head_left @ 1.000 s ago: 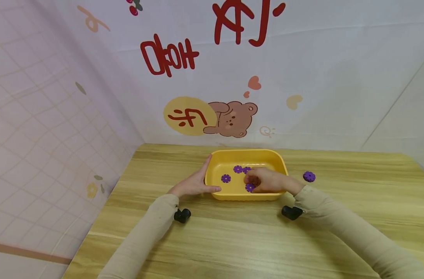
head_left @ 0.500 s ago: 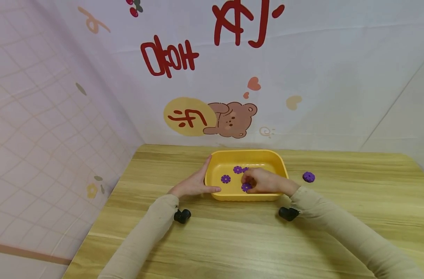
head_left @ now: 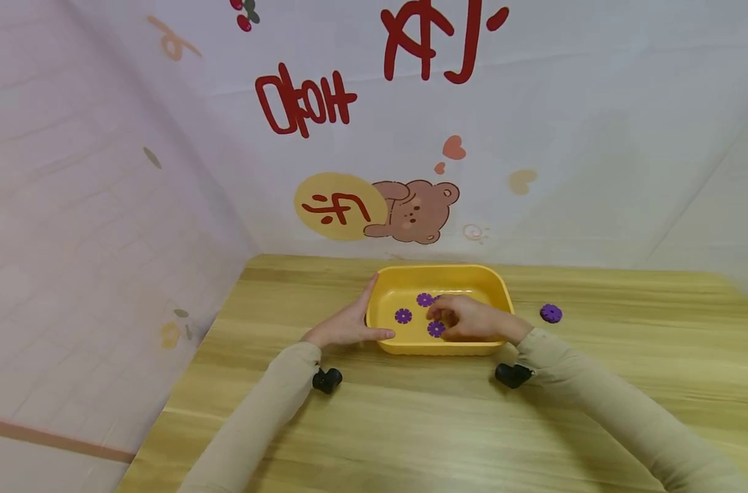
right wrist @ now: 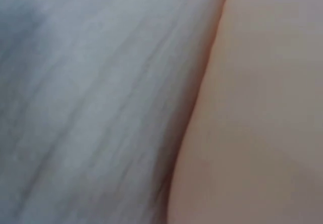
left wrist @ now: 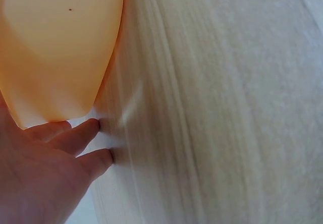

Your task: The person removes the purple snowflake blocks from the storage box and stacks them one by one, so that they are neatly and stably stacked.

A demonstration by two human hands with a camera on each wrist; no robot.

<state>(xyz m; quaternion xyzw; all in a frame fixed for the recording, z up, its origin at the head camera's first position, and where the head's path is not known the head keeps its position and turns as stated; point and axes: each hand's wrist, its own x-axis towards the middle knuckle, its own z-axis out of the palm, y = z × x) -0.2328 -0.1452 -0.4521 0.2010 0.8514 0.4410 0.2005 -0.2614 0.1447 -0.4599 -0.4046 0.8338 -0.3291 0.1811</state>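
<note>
A yellow plastic basin (head_left: pixel 410 348) stands on the wooden table. My left hand (head_left: pixel 349 323) holds its left end in the head view, thumb over the front-left rim and fingers along the outer wall. The left wrist view shows fingers against the basin's end. My right hand (head_left: pixel 475 318) reaches over the right part of the basin, fingers bent and apart from the thumb. Close to its thumb tip lies a purple snowflake disc (head_left: pixel 436 329). Other purple discs lie left of it (head_left: pixel 403 315) and behind (head_left: pixel 424 300); one is partly hidden by the right hand. The right wrist view shows no fingers.
On the table, right of the basin, lie purple discs (head_left: pixel 551 313), apparently stacked. A printed white cloth (head_left: pixel 571 123) hangs behind the table (head_left: pixel 398 424), and another stands at the left. Each sleeve has a black device (head_left: pixel 512 375) at the wrist.
My right hand and the disc beside it have shifted slightly left within the basin. Its fingers and thumb have spread apart, showing more of that disc. My left hand stays on the basin.
</note>
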